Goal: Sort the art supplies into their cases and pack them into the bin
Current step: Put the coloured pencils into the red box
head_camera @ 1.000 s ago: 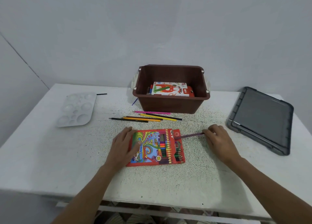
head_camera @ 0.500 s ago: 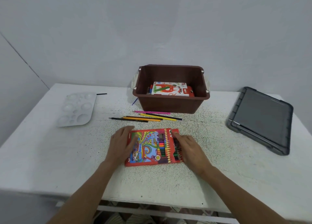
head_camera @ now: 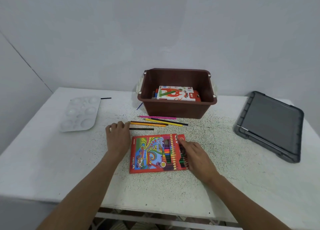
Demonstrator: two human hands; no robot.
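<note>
Right hand (head_camera: 194, 154) lies flat, fingers relaxed, on the pencil case (head_camera: 149, 151) near the desk's front edge. Left hand (head_camera: 117, 137) touches the loose pencils (head_camera: 155, 124), grasp impossible to tell.

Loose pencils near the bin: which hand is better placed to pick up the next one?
Left: the left hand lies beside the loose pencils; the right hand rests on the pencil case.
</note>
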